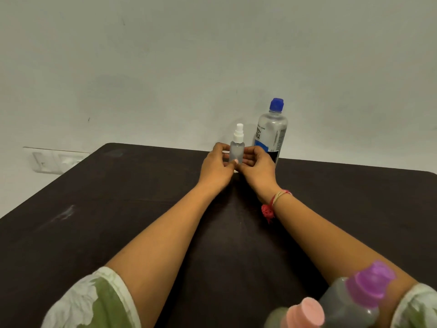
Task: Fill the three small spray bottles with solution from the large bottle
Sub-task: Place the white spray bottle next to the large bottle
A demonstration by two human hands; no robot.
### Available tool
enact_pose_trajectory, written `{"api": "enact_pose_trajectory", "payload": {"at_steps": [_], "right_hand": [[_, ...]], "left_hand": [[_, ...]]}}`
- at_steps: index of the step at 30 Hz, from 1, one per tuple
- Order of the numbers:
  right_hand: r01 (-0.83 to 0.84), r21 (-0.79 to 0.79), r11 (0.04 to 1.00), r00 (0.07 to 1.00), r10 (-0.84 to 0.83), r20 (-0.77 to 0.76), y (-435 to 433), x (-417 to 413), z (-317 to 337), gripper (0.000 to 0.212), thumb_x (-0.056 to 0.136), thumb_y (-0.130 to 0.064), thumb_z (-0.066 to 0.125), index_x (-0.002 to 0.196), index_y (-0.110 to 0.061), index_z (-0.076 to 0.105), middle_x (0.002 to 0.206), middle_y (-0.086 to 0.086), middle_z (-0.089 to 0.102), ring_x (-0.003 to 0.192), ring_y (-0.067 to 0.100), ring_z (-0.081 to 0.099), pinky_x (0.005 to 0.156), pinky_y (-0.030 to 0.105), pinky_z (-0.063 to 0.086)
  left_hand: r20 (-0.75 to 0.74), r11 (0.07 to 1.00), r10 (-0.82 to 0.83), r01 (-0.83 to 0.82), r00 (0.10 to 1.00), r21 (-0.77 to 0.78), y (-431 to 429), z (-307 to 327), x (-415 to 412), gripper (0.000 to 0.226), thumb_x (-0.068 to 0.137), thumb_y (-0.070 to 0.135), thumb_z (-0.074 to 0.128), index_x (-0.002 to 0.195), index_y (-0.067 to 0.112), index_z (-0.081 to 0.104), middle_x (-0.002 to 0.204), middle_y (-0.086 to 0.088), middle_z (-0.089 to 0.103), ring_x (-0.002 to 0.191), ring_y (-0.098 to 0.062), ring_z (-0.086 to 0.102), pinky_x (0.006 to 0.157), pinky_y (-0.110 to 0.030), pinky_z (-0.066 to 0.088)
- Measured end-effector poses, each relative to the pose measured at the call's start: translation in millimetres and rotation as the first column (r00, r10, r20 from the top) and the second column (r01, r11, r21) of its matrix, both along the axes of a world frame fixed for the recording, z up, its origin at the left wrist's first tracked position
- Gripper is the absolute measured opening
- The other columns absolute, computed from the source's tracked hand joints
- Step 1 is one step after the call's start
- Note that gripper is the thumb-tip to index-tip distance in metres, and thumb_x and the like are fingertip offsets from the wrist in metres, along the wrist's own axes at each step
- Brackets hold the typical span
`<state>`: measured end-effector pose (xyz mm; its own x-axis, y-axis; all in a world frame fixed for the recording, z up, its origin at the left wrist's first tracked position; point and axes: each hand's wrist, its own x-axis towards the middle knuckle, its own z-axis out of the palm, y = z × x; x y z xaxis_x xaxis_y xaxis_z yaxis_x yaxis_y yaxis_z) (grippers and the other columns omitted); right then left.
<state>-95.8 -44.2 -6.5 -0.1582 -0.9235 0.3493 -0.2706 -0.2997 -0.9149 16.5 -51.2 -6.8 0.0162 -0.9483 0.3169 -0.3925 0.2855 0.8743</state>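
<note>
Head view — both hands (216,165) (256,165) grip spray bottle (237,147).

Both forearms bare, stretched forward, converging on small spray bottle (237,150). Left hand (217,162) at bottle's left side, fingers curled round its back, thumb pressed across its front, low down. Right hand (256,164) at bottle's right side, fingers curled against it, back of hand up. Hands almost meet just below bottle's base. Wrists straight. Elbows well apart, far back from bottle.
</note>
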Motion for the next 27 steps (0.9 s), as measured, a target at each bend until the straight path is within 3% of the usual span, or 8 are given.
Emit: {"api": "enact_pose_trajectory", "payload": {"at_steps": [5,7,10,13,18,22,27], "right_hand": [[0.097,-0.022,0.995,0.992,-0.099,-0.074,9,0,1,0.042,0.084,0.005,0.062,0.124,-0.001,0.056,0.115,0.011,0.064,0.106,0.017,0.062,0.073,-0.001,0.044],[0.116,-0.026,0.993,0.989,-0.118,-0.090,12,0,2,0.040,0.084,0.004,0.060,0.123,0.000,0.057,0.114,0.012,0.065,0.104,0.016,0.062,0.070,-0.003,0.041],[0.092,-0.011,0.996,0.990,-0.092,-0.110,16,1,5,0.038,0.084,0.004,0.058,0.122,-0.002,0.059,0.113,0.011,0.066,0.101,0.012,0.061,0.071,-0.002,0.042],[0.056,0.014,0.998,0.991,-0.054,-0.119,16,3,6,0.043,0.085,0.001,0.058,0.127,-0.005,0.056,0.119,0.009,0.065,0.105,0.010,0.058,0.078,0.004,0.041],[-0.034,0.062,0.998,0.986,0.043,-0.161,15,5,9,0.042,0.084,0.002,0.053,0.124,-0.008,0.058,0.114,0.013,0.066,0.104,0.020,0.061,0.087,0.022,0.045],[-0.083,0.104,0.991,0.968,0.105,-0.227,13,5,10,0.048,0.083,0.003,0.052,0.128,-0.013,0.054,0.115,0.009,0.066,0.106,0.020,0.061,0.091,0.025,0.048],[-0.064,0.100,0.993,0.972,0.085,-0.221,16,6,11,0.041,0.084,0.003,0.053,0.123,-0.010,0.057,0.112,0.011,0.067,0.106,0.022,0.062,0.089,0.025,0.048]], "left_hand": [[0.063,0.999,0.038,-0.036,0.997,-0.031,3,-1,-2,0.037,0.088,0.015,0.066,0.121,0.012,0.050,0.122,-0.008,0.055,0.089,-0.012,0.059,0.073,-0.017,0.042],[0.068,0.998,0.061,-0.059,0.996,-0.037,4,1,-1,0.040,0.086,0.015,0.069,0.121,0.012,0.051,0.122,-0.007,0.052,0.085,-0.012,0.060,0.076,-0.019,0.044],[0.052,0.998,0.066,-0.065,0.996,-0.015,6,2,1,0.032,0.084,0.011,0.070,0.113,0.012,0.055,0.109,-0.006,0.062,0.076,-0.006,0.058,0.068,-0.013,0.044],[0.028,0.998,0.058,-0.058,0.998,0.001,7,3,2,0.027,0.084,0.009,0.068,0.109,0.012,0.058,0.103,-0.004,0.065,0.082,-0.009,0.061,0.067,-0.011,0.045],[0.050,1.000,0.004,-0.005,0.999,0.015,7,3,1,0.041,0.086,0.007,0.063,0.126,0.010,0.055,0.121,-0.008,0.063,0.098,-0.013,0.063,0.083,-0.019,0.047],[0.104,0.999,-0.045,0.043,0.994,0.022,8,3,0,0.051,0.085,0.003,0.061,0.135,0.011,0.050,0.129,-0.009,0.059,0.115,-0.019,0.060,0.088,-0.020,0.043],[0.124,1.000,-0.023,0.023,0.992,0.003,6,3,-1,0.053,0.084,0.004,0.062,0.134,0.008,0.047,0.131,-0.012,0.055,0.118,-0.022,0.057,0.091,-0.023,0.044]]}}
